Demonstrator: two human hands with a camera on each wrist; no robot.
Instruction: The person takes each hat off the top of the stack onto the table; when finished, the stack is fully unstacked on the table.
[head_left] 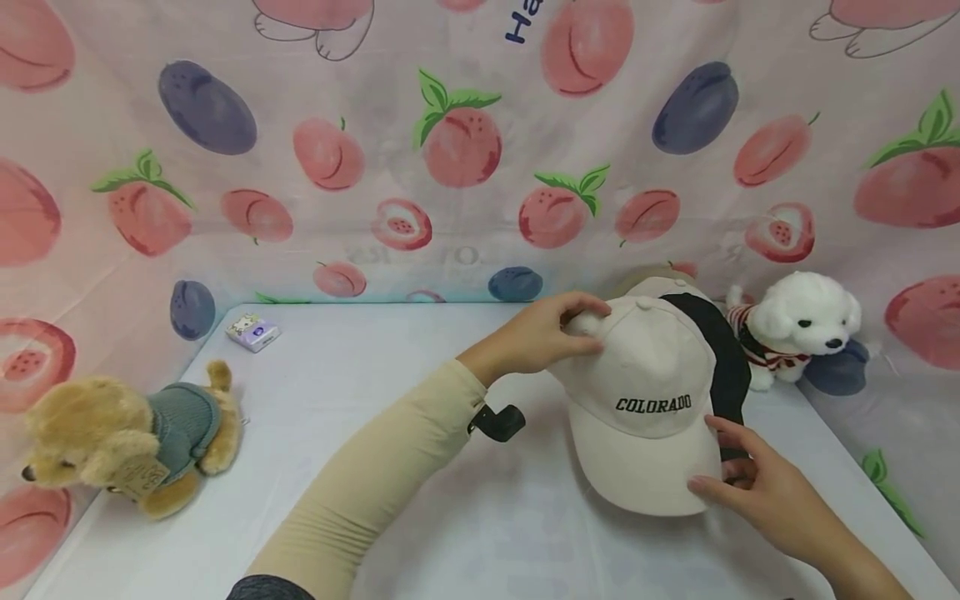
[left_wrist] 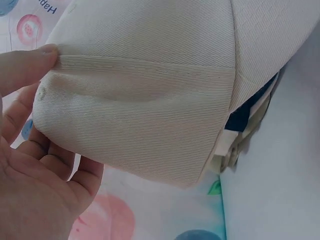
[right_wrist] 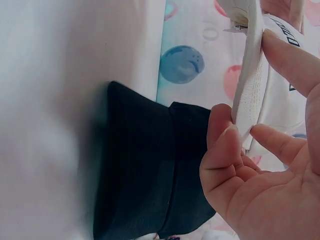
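Pinching cream cap (head_left: 648, 367) lettered "COLORADO": left fingers (head_left: 583, 344) at crown (head_left: 637, 346), right fingers (head_left: 741, 435) on brim (head_left: 637, 475).

A white tabletop (head_left: 360, 367) carries, on the left, a golden plush dog (head_left: 127, 433) in a grey-green knit and a small purple-and-white box (head_left: 253, 332). At right are a black fabric cap (head_left: 729, 367) and a striped-shirted white plush dog (head_left: 802, 317)

The head camera looks forward and down across the white surface (head_left: 360, 367) toward the fruit-print backdrop (head_left: 300, 92), with both hands (head_left: 536, 337) in sight. The left wrist camera faces the side of the pale cap (head_left: 652, 358) closely; the right, also close, sees its brim edge-on. All three views share this cap.
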